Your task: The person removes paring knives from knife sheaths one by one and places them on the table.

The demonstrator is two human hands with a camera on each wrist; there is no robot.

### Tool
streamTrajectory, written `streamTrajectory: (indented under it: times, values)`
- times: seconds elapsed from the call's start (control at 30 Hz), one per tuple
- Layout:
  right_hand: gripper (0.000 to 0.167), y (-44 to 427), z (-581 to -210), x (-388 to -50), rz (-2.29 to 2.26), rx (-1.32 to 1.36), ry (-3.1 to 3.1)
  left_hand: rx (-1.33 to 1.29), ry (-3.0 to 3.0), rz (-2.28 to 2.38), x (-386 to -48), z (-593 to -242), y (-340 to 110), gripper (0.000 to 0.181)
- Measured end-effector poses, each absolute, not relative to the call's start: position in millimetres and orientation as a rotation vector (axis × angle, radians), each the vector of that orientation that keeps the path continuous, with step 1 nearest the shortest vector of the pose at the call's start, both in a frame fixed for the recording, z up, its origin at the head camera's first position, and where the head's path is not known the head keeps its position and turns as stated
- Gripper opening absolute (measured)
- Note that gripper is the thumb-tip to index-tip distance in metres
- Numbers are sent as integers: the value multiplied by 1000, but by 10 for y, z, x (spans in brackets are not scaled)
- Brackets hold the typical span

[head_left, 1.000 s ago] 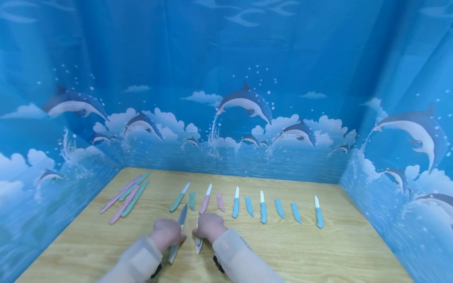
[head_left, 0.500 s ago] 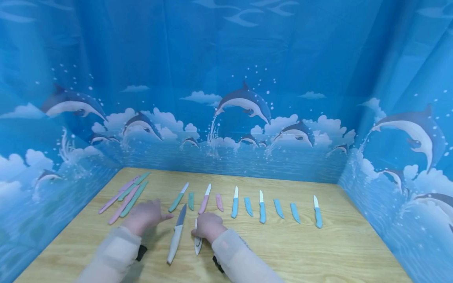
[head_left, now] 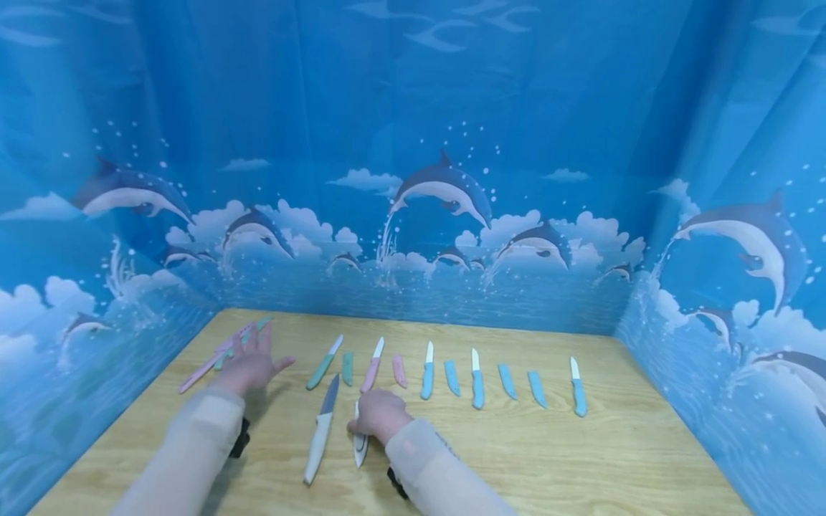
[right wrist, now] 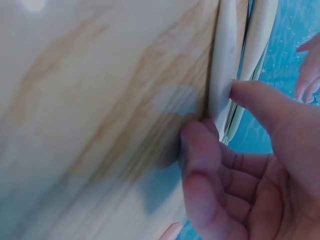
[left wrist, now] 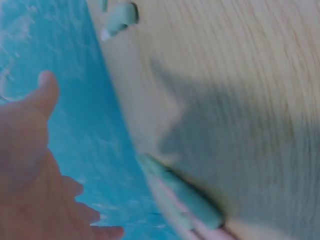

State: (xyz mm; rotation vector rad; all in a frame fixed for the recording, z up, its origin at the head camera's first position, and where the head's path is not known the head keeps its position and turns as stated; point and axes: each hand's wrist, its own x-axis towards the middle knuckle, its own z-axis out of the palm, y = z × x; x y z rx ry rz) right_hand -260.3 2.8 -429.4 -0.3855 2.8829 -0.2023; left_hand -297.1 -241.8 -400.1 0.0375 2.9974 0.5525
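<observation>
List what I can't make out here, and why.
- Head view: part of the white sheath, under the right hand.
- Head view: part of the long green piece, behind the left hand.
- Left wrist view: green sliver, blurred and cut off by the top edge.

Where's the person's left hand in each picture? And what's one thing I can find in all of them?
Head: the left hand is lower left, fingers spread.
Left wrist: the left hand is big, along the left edge.
Right wrist: the left hand is at the right edge, upper half, partly cut off.
Shared landmark: the wooden table.
</observation>
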Motion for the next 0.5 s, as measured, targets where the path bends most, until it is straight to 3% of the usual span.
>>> streamTrajectory:
  times: [0.5]
  values:
    - [40,-24,-4333,-2562,-241,-388,2877,-73,2957,531,-3082,-4170,-2553,99]
